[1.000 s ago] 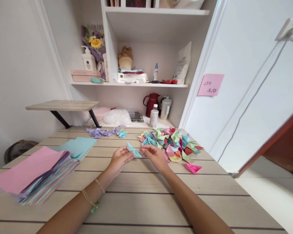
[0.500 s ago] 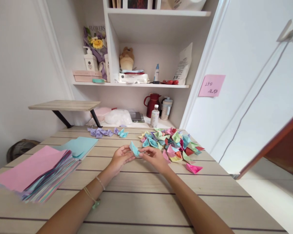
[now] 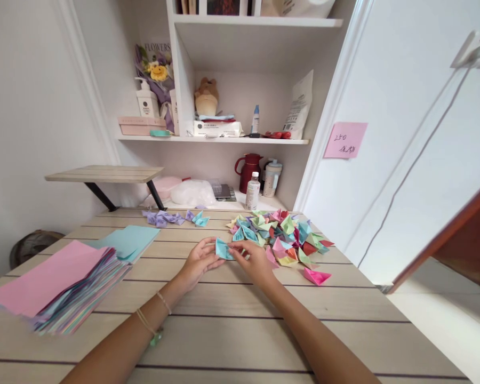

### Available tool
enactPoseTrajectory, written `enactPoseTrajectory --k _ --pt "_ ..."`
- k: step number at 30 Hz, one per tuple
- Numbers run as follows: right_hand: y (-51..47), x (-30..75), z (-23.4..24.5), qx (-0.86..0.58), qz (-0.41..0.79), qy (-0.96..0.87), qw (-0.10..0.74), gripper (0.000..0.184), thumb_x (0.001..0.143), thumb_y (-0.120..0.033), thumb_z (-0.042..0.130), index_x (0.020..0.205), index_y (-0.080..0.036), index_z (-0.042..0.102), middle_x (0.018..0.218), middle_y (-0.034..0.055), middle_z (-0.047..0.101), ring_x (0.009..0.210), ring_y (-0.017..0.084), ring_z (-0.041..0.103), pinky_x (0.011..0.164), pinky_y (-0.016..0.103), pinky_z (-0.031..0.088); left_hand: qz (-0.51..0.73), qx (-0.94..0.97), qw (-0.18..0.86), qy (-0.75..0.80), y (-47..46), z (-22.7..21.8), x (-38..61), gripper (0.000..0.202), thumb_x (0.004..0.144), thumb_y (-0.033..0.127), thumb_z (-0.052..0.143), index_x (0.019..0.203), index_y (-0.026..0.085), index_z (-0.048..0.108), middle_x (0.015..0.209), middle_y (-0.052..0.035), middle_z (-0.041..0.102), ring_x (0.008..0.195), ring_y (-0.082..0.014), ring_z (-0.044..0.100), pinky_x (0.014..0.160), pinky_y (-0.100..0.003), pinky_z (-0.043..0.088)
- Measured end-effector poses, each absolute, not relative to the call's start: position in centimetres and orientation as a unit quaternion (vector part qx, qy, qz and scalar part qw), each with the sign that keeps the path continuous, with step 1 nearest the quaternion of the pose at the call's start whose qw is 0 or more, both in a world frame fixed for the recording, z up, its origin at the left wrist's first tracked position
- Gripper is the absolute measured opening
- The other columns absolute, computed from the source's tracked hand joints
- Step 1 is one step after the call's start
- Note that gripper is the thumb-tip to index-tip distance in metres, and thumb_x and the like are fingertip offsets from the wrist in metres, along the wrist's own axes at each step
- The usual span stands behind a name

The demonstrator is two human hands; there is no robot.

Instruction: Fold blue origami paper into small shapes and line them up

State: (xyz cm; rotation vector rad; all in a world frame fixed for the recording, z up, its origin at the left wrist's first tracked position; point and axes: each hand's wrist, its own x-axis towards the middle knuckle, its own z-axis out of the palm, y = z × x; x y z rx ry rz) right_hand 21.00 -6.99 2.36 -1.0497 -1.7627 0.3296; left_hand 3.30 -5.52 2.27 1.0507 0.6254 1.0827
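Observation:
Both hands meet over the middle of the wooden table, pinching a small folded light-blue paper piece between them. My left hand grips its left side with curled fingers. My right hand pinches its right end with thumb and fingertips. Just right of the hands lies a heap of folded paper shapes in several colours, and a pink folded piece sits apart from it.
A thick stack of coloured paper sheets, pink on top, lies at the left with teal sheets behind it. A few purple and blue folded pieces sit at the back. Behind are a water bottle, a red jug and shelves.
The blue paper piece has been turned and squeezed shorter between my hands, from a long flat shape to a compact one. The hands have drawn closer together.

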Motion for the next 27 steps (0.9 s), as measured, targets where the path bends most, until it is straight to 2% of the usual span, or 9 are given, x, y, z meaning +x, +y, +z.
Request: enactPoseTrajectory --k 5,9,12,16,19,23,27 --pt "-7.5 20.8 2.5 -0.403 0.058 -0.791 0.457 0.027 0.076 -0.017 0.053 0.102 -0.023 0.06 0.087 0.004 0.065 0.084 0.019 0.056 0.073 0.031 0.045 0.481 0.48 0.675 0.287 -5.7 2.4 3.5 0.039 0.064 0.014 0.068 0.099 0.019 0.052 0.107 -0.0079 0.06 0.092 -0.0202 0.06 0.083 -0.037 0.047" --pt "-7.9 20.3 2.6 -0.444 0.047 -0.781 0.436 0.026 0.076 -0.015 0.051 0.1 -0.024 0.06 0.085 0.0038 0.065 0.083 0.019 0.056 0.073 0.03 0.044 0.478 0.486 0.669 0.297 -5.7 2.0 4.0 0.037 0.06 0.01 0.068 0.093 0.018 0.052 0.105 -0.0075 0.06 0.091 -0.0199 0.06 0.079 -0.034 0.048" --pt "-7.9 19.8 2.2 -0.489 0.078 -0.741 0.454 0.021 0.077 -0.017 0.051 0.095 -0.023 0.06 0.082 0.0037 0.064 0.077 0.018 0.058 0.068 0.029 0.044 0.481 0.493 0.662 0.294 -5.9 1.6 4.5 0.038 0.057 0.007 0.068 0.09 0.017 0.052 0.104 -0.0073 0.061 0.087 -0.0178 0.061 0.08 -0.032 0.047" --pt "-7.6 19.5 1.8 -0.48 0.164 -0.706 0.494 0.019 0.079 -0.02 0.048 0.095 -0.02 0.057 0.081 0.0034 0.065 0.071 0.016 0.059 0.06 0.026 0.045 0.494 0.487 0.653 0.304 -6.0 1.4 5.0 0.039 0.058 0.011 0.069 0.092 0.016 0.052 0.101 -0.0084 0.062 0.085 -0.0176 0.062 0.08 -0.033 0.047" --pt "-7.7 19.6 2.0 -0.458 0.185 -0.714 0.497 0.025 0.08 -0.022 0.047 0.103 -0.021 0.054 0.085 0.0039 0.065 0.077 0.017 0.059 0.06 0.027 0.045 0.51 0.484 0.643 0.303 -6.0 1.5 5.1 0.038 0.058 0.014 0.07 0.092 0.016 0.052 0.1 -0.0088 0.062 0.087 -0.0185 0.061 0.079 -0.033 0.047" --pt "-8.0 19.8 2.4 -0.45 0.105 -0.743 0.484 0.032 0.073 -0.021 0.057 0.105 -0.023 0.056 0.091 0.0041 0.065 0.09 0.02 0.055 0.074 0.031 0.045 0.532 0.497 0.614 0.305 -5.8 1.5 5.1 0.039 0.057 0.014 0.071 0.091 0.016 0.053 0.097 -0.0082 0.063 0.085 -0.0178 0.061 0.076 -0.029 0.047" --pt "-8.0 19.7 2.2 -0.456 0.032 -0.757 0.466 0.026 0.072 -0.02 0.059 0.098 -0.023 0.058 0.088 0.0039 0.064 0.087 0.02 0.055 0.074 0.031 0.044 0.542 0.509 0.589 0.316 -5.9 1.4 5.1 0.039 0.058 0.013 0.07 0.091 0.016 0.05 0.089 -0.0063 0.064 0.075 -0.0148 0.062 0.073 -0.027 0.047"
